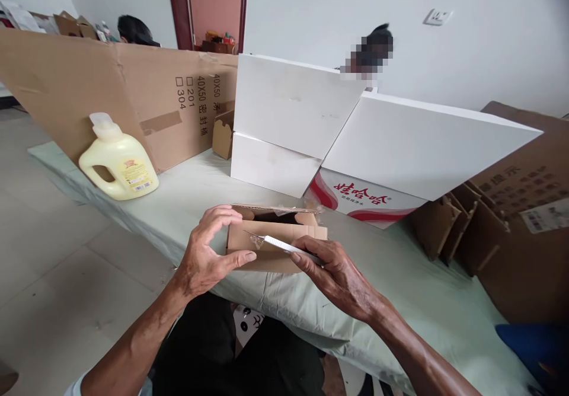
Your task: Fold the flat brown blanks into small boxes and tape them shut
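Observation:
A small brown cardboard box (271, 259) stands at the table's near edge, its top opening showing a dark inside. My left hand (208, 251) grips the box at its left end, fingers along the top edge and thumb against the near face. Pinched in my right hand (335, 271) is a scalpel-like craft knife (284, 245) with a pale ribbed handle. Its thin blade points left across the near side of the box. A scrap of clear tape (256, 241) shows by the blade, and more clear film (313, 206) sticks up at the far right corner.
The table has a pale green cover (195, 188). A yellow detergent bottle (128, 168) and a large carton (178, 88) stand left. White panels (293, 105) and a red-and-white carton (368, 197) stand behind. Folded cardboard (471, 224) leans right. Two people's heads show beyond.

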Available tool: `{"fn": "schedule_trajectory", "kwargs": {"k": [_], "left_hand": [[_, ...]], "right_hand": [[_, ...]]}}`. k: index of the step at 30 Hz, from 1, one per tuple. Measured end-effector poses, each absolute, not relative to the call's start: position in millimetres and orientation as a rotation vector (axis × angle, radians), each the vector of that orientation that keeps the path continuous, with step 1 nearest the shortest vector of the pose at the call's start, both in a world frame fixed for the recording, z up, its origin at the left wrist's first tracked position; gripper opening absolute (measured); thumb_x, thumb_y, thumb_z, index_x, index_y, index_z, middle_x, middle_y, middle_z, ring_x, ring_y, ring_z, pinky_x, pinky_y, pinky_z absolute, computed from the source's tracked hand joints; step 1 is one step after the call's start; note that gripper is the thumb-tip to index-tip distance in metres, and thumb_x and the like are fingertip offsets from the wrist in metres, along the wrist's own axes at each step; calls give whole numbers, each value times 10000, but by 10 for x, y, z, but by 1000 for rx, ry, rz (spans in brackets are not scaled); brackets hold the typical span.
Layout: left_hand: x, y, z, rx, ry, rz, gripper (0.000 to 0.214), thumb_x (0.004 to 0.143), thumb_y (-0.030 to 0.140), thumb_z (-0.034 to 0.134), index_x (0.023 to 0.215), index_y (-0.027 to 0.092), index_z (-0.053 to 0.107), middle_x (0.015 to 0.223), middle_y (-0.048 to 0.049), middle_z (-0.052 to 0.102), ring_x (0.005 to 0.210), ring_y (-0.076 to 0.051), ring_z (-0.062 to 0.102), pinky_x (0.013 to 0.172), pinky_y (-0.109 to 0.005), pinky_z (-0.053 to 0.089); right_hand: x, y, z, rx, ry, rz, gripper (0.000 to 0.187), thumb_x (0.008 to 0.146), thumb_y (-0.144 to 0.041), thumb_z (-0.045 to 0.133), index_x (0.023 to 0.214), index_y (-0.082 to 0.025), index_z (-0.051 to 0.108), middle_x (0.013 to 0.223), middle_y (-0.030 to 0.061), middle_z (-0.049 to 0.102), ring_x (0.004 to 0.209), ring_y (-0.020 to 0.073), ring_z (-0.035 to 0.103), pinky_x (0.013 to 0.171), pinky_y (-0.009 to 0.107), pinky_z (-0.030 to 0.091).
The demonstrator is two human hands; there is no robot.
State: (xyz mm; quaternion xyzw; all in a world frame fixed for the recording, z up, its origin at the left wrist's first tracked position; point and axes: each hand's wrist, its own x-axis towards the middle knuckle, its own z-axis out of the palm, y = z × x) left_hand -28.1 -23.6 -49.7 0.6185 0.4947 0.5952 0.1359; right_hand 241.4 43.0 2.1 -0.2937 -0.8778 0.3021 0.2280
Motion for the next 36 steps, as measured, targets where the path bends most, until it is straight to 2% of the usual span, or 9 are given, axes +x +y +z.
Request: {"fn": "schedule_trajectory", "kwargs": {"k": [6, 10, 19, 22, 25, 28, 31, 34, 36], "left_hand": [[-170, -228, -351, 1767, 1351, 1745, 202, 873, 410, 906, 992, 270, 823, 1079, -73, 802, 1184, -323, 708, 1099, -499, 571], [-138, -222, -375, 1600, 1370, 1695, 195, 880, 420, 888, 959, 247, 843, 1062, -81, 787, 1111, -299, 727, 1014, -444, 597], [-121, -219, -319, 1613, 1269, 1743, 115, 881, 328, 842, 801, 248, 819, 908, -66, 809, 1066, -297, 747, 1027, -474, 614], [-197, -266, -288, 1621, 1343, 1765, 129, 895, 347, 830, 811, 249, 826, 918, -59, 819, 1034, -282, 758, 1003, -444, 616], [-359, -375, -298, 1600, 1496, 1683, 192, 946, 425, 787, 904, 249, 850, 935, -51, 824, 915, -252, 766, 878, -380, 622], [-627, -550, -414, 1611, 1687, 1520, 320, 985, 535, 724, 930, 243, 840, 856, -44, 814, 812, -244, 757, 774, -340, 603], [-973, -778, -659, 1731, 1879, 1212, 520, 1047, 618, 568, 723, 241, 723, 758, -48, 779, 754, -247, 734, 685, -315, 555], [-1305, -998, -939, 1814, 2236, 699, 623, 1060, 632, 490, 577, 248, 580, 566, -42, 649, 565, -229, 633, 533, -284, 392], [-1472, -1101, -1074, 1723, 2456, 260, 570, 1066, 535, 486, 584, 244, 581, 561, -50, 639, 556, -230, 623, 522, -282, 312]], "right_hand": [[2394, 407, -15, -738, -2335, 839, 432, 1167, -527, 503, 941, -198, 668, 768, -16, 541, 686, 136, 455, 647, 292, 352], [2401, 367, -34, -760, -2288, 849, 438, 1160, -555, 512, 991, -200, 706, 750, -22, 538, 660, 131, 441, 634, 288, 353], [2409, 317, -97, -735, -2219, 808, 417, 1157, -534, 532, 998, -199, 723, 744, -19, 578, 658, 126, 470, 640, 275, 383], [2432, 330, -89, -730, -2160, 785, 388, 1155, -519, 541, 1075, -211, 762, 792, 0, 639, 687, 142, 516, 656, 279, 409], [2463, 367, -79, -742, -2127, 782, 371, 1147, -519, 557, 1184, -226, 783, 871, 21, 698, 737, 159, 570, 667, 287, 426], [2501, 413, -76, -773, -2072, 771, 396, 1125, -553, 587, 1072, -212, 781, 801, 10, 653, 696, 152, 538, 641, 290, 410], [2538, 449, -72, -800, -2022, 757, 430, 1108, -581, 602, 965, -204, 751, 724, -7, 561, 644, 141, 453, 595, 293, 356], [2554, 474, -54, -793, -2004, 758, 426, 1107, -581, 603, 962, -206, 744, 742, 1, 565, 662, 149, 454, 598, 294, 347], [2550, 490, -35, -774, -1996, 745, 411, 1107, -565, 612, 961, -207, 750, 767, 12, 595, 683, 156, 482, 605, 295, 361]]}}
